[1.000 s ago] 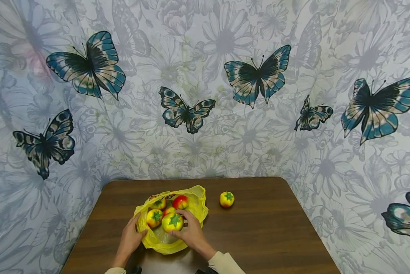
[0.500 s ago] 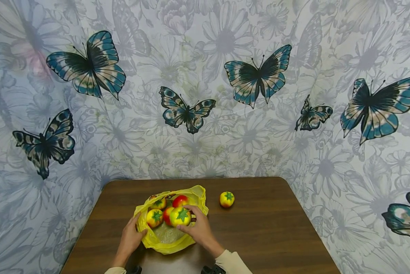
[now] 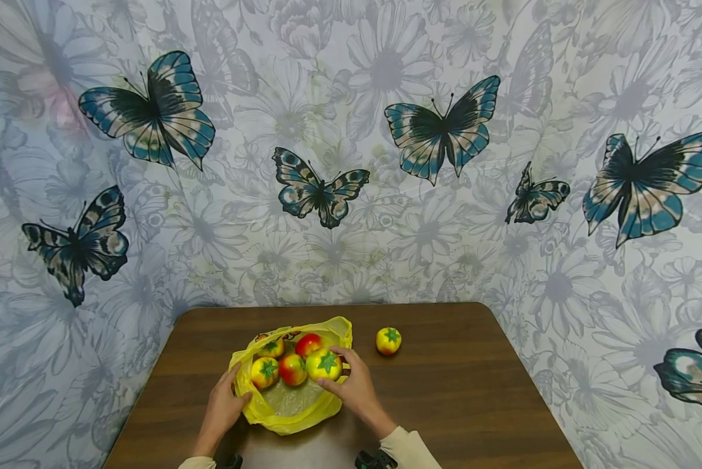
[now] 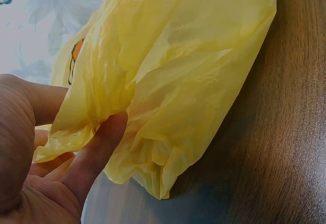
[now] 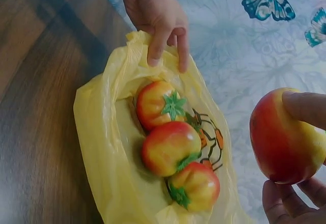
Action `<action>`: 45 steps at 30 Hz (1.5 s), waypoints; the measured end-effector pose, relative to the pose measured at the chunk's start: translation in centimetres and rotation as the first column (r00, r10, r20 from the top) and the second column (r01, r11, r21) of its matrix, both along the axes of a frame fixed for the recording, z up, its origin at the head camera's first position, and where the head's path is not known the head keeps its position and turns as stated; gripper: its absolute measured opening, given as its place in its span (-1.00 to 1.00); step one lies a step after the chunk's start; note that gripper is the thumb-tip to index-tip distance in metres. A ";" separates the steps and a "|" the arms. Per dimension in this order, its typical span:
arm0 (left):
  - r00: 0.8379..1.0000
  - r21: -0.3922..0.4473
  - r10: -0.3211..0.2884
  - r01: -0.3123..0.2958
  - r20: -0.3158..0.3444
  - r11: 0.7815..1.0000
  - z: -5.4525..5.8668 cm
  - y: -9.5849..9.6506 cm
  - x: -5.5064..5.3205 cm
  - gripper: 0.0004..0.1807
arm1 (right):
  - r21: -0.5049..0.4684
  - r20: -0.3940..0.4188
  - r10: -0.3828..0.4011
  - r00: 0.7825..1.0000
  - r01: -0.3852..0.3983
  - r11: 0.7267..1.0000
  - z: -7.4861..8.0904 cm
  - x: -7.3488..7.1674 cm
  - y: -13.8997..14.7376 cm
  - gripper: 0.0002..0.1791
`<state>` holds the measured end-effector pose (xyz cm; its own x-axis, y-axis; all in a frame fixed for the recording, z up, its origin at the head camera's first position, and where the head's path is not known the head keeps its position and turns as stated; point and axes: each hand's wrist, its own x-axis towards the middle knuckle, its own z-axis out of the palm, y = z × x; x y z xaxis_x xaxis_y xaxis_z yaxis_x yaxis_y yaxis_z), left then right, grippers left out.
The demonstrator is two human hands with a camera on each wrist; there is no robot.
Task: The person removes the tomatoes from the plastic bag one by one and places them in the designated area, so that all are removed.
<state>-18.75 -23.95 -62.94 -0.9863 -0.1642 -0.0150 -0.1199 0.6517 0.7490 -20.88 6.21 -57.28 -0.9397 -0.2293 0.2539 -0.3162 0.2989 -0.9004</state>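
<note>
A yellow plastic bag (image 3: 286,425) lies open on the table, several red-and-yellow tomatoes (image 3: 292,370) with green leafy tops inside it. My left hand (image 3: 224,405) pinches the bag's left rim; in the left wrist view the thin plastic (image 4: 193,76) bunches between thumb and fingers. Over the bag's right side, my right hand (image 3: 356,389) grips one tomato (image 3: 324,365) between thumb and fingers. The right wrist view shows that held tomato (image 5: 282,137) raised beside the bag (image 5: 94,132), with three others inside.
One more tomato (image 3: 388,341) sits on the brown wooden table (image 3: 456,391), right of the bag. A wall with printed butterflies (image 3: 321,189) and flowers rises behind the table's back edge.
My right hand has moved right with its tomato, from the bag's middle to its right rim, uncovering a tomato in the bag. The left hand has stayed on the rim.
</note>
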 end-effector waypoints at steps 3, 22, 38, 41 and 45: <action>1.000 0.002 -0.002 0.002 -0.001 1.000 -0.1 0.0 0.0 -0.17 | -0.013 0.002 -0.026 1.000 0.026 1.000 -0.1 -0.2 0.5 -0.34; 1.000 0.005 -0.004 0.004 0.012 1.000 0.0 0.0 -0.2 -0.17 | -0.055 0.025 -0.151 0.988 0.152 0.987 2.3 -0.5 3.9 -0.34; 1.000 0.007 -0.006 0.006 0.008 1.000 -0.2 -0.2 -0.4 -0.16 | -0.013 0.019 -0.267 0.963 0.268 0.963 -0.8 -2.9 7.4 -0.31; 1.000 0.003 -0.008 0.008 0.011 1.000 -0.2 -0.2 -0.4 -0.16 | -0.007 0.022 -0.286 0.958 0.286 0.958 -0.9 -3.1 8.0 -0.30; 1.000 0.004 -0.006 0.006 0.011 1.000 -0.2 -0.2 -0.4 -0.17 | -0.020 0.018 -0.287 0.958 0.288 0.958 -1.0 -3.5 9.0 -0.28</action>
<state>-19.11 -24.14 -63.14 -0.9871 -0.1581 -0.0266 -0.1242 0.6496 0.7501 -24.35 15.17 -58.31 -0.9687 0.0566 0.2417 -0.2067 0.3553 -0.9116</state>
